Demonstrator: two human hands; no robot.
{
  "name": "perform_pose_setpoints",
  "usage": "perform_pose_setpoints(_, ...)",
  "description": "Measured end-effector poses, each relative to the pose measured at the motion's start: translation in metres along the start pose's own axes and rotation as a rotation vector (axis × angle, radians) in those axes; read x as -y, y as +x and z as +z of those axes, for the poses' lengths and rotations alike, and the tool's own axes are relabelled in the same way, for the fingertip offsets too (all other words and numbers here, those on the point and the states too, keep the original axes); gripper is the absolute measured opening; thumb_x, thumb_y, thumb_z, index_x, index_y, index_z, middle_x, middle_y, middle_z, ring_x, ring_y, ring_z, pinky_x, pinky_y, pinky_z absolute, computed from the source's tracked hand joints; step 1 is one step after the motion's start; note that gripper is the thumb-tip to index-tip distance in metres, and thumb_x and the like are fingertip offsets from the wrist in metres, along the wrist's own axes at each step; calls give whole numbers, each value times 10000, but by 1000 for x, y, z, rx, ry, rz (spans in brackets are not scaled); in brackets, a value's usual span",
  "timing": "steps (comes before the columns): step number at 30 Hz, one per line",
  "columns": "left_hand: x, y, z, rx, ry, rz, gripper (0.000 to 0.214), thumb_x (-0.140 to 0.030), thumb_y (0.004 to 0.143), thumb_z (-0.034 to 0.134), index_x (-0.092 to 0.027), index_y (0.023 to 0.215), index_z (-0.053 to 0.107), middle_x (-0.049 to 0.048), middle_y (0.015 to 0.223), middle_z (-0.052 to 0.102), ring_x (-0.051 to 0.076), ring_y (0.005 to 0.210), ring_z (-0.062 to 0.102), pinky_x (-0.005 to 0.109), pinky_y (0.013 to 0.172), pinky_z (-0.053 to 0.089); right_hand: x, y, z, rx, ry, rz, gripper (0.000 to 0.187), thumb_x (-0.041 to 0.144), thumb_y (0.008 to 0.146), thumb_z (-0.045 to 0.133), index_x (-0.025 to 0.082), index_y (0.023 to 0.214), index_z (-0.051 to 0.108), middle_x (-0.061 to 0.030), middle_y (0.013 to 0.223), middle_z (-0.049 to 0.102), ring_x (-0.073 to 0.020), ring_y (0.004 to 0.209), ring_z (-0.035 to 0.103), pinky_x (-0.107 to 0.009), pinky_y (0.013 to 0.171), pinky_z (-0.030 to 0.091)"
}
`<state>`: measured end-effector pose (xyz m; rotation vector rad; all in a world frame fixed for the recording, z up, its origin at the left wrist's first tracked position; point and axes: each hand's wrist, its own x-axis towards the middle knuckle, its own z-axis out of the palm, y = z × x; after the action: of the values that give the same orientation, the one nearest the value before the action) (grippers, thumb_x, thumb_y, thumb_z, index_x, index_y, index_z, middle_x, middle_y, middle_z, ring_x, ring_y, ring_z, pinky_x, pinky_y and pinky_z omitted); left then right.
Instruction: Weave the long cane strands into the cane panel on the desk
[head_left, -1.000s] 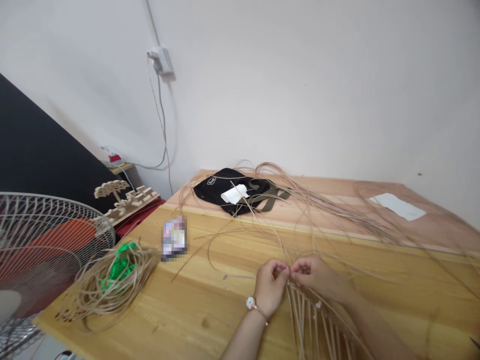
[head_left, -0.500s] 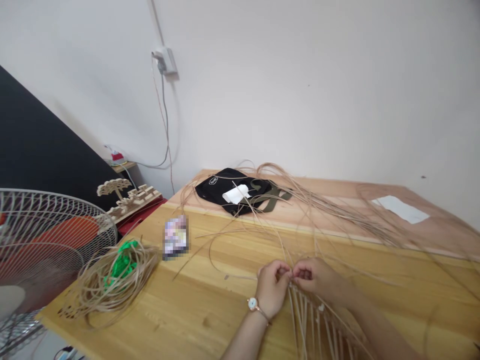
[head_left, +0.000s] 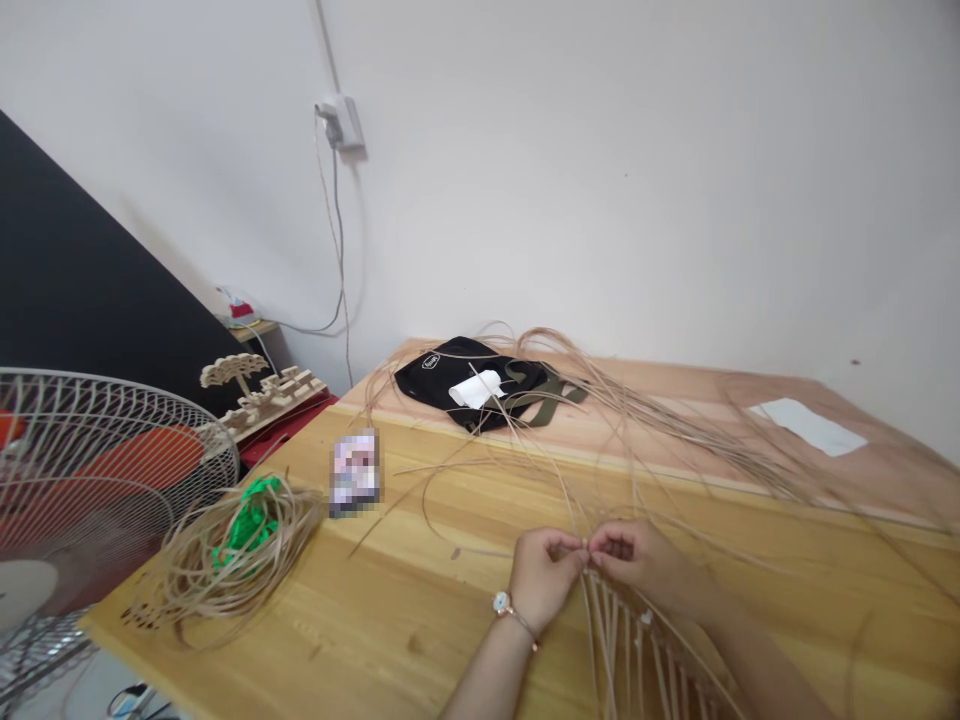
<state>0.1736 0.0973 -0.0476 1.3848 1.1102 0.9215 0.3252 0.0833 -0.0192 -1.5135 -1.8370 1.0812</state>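
Left hand point(head_left: 541, 580), right hand point(head_left: 637, 560); rattan strands point(head_left: 586, 548) between fingertips

The room is bright and evenly lit, with only soft shadows on the white wall point(head_left: 600, 180) around the socket point(head_left: 343, 122). Pale glare washes the far end of the wooden table point(head_left: 675, 385). The fan point(head_left: 97, 470) bends at the left edge, and one small object point(head_left: 354, 472) is pixelated.
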Motion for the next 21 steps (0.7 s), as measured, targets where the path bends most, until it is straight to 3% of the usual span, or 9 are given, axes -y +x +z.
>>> perform_pose_setpoints(6,-3,-1,0,-43,13,-10,108,-147,600,595,-131,674,672,60,703,676,168,667,600,264,646,459,3,1,1,4,-48,-4,147,254,697,514,153,644,607,20,519,530,-100,499,450,-199,469,338)
perform_pose_setpoints(21,-2,-2,1,3,65,36,124,-163,639,562,-128,709,658,61,731,668,168,700,590,262,671,442,12,1,-1,-2,-258,-35,141,195,661,496,170,607,624,-5,540,577,-113,495,474,-202,447,327)
